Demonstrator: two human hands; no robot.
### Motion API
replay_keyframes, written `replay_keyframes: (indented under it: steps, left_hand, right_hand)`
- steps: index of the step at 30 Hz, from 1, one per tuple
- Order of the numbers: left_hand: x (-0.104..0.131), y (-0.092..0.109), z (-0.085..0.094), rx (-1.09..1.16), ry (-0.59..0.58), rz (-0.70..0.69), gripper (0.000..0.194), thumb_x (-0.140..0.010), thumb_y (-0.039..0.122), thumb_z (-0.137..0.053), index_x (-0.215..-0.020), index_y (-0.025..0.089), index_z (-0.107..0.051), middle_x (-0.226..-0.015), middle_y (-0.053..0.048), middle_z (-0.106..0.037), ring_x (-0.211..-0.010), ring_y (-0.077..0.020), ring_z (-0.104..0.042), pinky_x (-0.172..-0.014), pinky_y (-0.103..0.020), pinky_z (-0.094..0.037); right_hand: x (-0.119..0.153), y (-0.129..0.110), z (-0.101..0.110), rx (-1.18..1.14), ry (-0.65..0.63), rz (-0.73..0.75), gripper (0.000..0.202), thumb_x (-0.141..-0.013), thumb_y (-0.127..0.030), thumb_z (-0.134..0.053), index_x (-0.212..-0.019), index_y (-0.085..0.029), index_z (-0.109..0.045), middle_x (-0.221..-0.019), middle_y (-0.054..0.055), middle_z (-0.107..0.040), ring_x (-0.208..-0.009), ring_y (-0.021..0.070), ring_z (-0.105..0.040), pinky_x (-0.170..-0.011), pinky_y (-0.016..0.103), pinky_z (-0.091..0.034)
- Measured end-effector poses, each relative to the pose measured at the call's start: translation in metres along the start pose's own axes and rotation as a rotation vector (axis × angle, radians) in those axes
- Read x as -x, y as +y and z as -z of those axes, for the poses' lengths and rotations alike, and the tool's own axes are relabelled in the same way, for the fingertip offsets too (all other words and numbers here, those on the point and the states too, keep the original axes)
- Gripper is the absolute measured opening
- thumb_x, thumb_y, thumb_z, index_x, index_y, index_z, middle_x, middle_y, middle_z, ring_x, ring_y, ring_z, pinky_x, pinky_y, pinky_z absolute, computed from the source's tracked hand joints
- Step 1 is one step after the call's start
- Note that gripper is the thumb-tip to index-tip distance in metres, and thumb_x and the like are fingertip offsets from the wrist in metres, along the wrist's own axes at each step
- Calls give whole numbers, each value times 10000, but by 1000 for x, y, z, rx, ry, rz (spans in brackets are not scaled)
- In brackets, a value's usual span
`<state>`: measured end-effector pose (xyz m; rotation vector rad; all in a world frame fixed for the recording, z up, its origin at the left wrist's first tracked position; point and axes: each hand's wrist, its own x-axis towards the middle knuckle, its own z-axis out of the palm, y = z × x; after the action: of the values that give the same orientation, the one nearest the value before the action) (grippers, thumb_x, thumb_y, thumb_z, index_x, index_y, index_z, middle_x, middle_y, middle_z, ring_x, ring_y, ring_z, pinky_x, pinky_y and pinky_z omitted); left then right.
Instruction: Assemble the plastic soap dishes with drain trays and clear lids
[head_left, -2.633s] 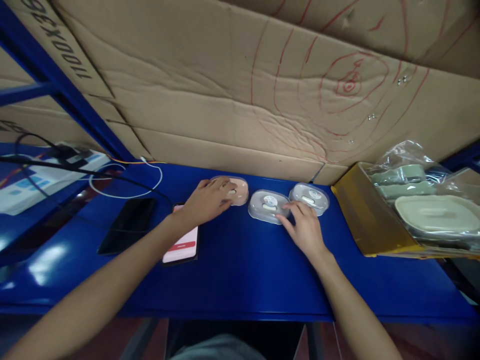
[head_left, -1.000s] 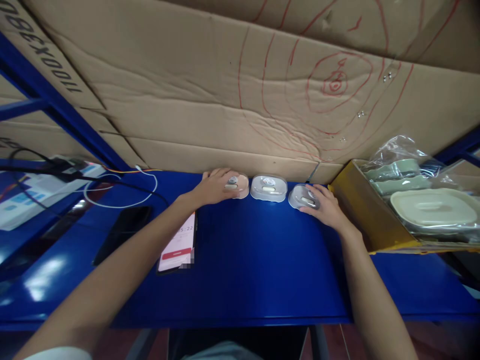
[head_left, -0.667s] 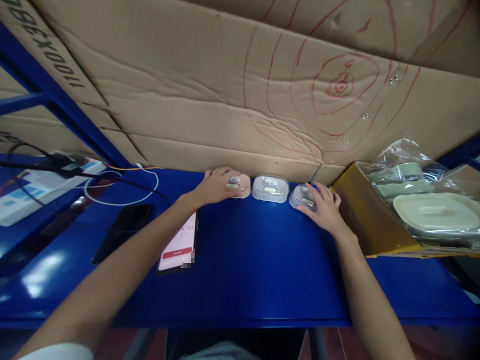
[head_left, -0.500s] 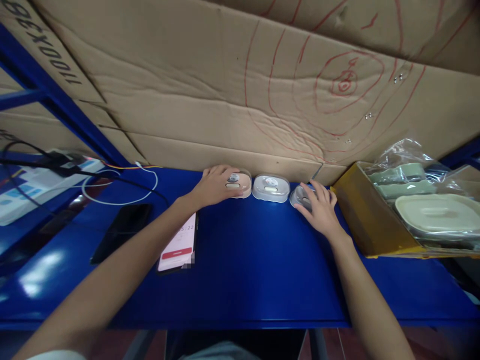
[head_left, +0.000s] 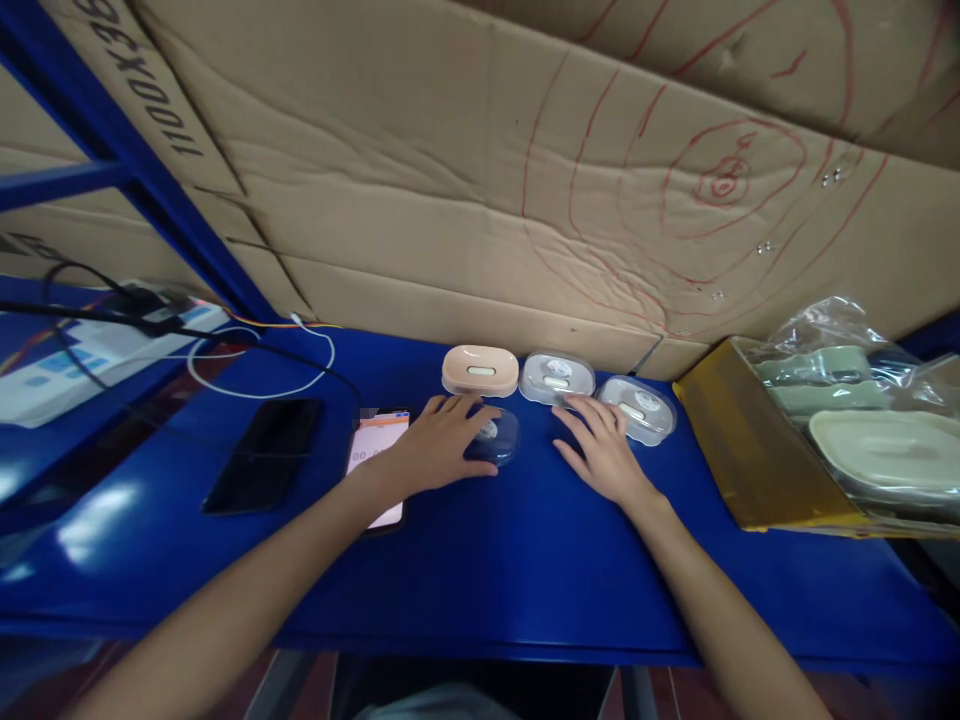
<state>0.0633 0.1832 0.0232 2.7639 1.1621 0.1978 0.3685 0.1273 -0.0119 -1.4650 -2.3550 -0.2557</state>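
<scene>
My left hand [head_left: 442, 442] holds a clear lid [head_left: 501, 440] with a round sticker, low over the blue table or on it. Behind it stands an uncovered peach oval box [head_left: 480, 371] with a pale bar in its middle. A grey oval box [head_left: 556, 379] under a clear lid is to its right, and another lidded grey box [head_left: 642, 408] stands slightly tilted further right. My right hand [head_left: 600, 445] is just in front of these two, fingers spread, holding nothing.
A carton [head_left: 724, 440] with green and cream containers in plastic stands at the right. A lit phone [head_left: 379, 435], a dark phone [head_left: 264, 455], cables and a white power strip [head_left: 45, 385] lie left. Cardboard [head_left: 390, 170] walls the back.
The clear lid has come off the peach box and moved toward me in my left hand. My right hand has shifted left, away from the right grey box. The view has shifted slightly.
</scene>
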Motion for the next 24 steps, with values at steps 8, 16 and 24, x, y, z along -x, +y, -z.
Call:
replay_keyframes:
  steps: [8,16,24]
  left_hand:
    - [-3,-6,4,28,97,-48,506,-1030,570,-635,-1412,239,-607,-1477,-139,-604,-1373,-370,-573,-1078,-510,-448]
    - [-30,-30,19,-45,207,144,556,-999,364,-700,-1497,193,-521,-1566,-177,-534,-1391,-380,-556,-1109,-515,-442]
    - [-25,-41,4,3,183,174,548,-980,338,-710,-1488,232,-534,-1590,-158,-521,-1445,-372,-517,-1152,-532,-427]
  right_hand:
    - [-45,-15,12,-57,-22,37,437,-1101,-400,-501,-1496,-223,-569,-1582,156,-543,-1475,328,-465,-1183,541,-339]
    - [-116,-33,-17,-124,-139,84,372,-1041,-271,-619,-1403,-185,-633,-1506,169,-630,-1437,340,-502,-1176,581,-291]
    - [-115,-36,-37,-111,-119,86,290,-1095,-239,-538,-1334,-193,-694,-1356,160,-722,-1284,311,-598,-1177,580,-226]
